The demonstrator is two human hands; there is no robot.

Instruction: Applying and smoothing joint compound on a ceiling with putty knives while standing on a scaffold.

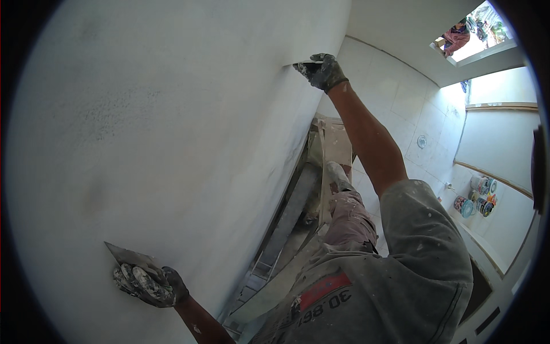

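Note:
My left hand (152, 286), in a dark glove caked with white filler, is closed around a wide metal putty knife (134, 256). Its blade lies close against the pale plastered wall (172, 172), at the lower left. Higher up and to the right, my right hand (325, 73) wears a similar smeared glove. It grips a second putty knife (291, 63), seen nearly edge-on, with the blade at the wall's surface. My fingers hide both handles. Dark speckled patches (120, 112) mark the wall between the two hands and further left.
Below me are a plank (337, 143) under my foot and grey boards or beams (295, 209) along the wall's base. Several paint buckets (464, 206) stand on the tiled floor (395, 97) at the right. A person (457, 39) shows through an opening at the upper right.

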